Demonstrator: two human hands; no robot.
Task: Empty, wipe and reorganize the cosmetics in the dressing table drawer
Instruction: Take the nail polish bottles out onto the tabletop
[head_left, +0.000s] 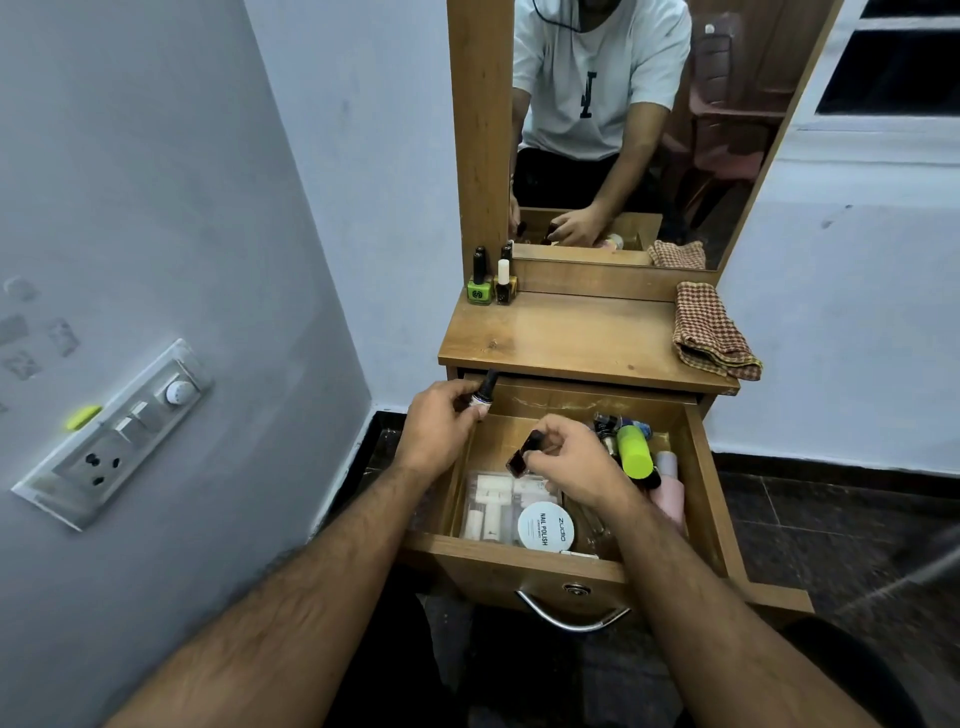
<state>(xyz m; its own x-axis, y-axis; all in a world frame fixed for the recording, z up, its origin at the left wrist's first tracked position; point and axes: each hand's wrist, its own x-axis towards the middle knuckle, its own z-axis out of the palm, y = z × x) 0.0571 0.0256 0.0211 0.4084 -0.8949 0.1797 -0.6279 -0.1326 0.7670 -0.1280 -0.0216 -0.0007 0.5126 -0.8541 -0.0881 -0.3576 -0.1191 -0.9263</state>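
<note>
While both hands work over the open drawer of a wooden dressing table, each holds a small nail polish bottle. The left hand pinches a dark-capped bottle at its glass body, cap pointing up toward the counter. The right hand pinches a dark red bottle between fingertips, tilted, just above a clear plastic case and a round white tin.

Right of that grip lie a lime-green tube and a pink bottle. On the counter stand a green polish bottle and a white-capped bottle, with a folded checked cloth at the far side.

These bottles look light but are probably glass: smooth, likely slippery, breakable. Holding the body rather than the cap seems safest, since a cap may be loose.
</note>
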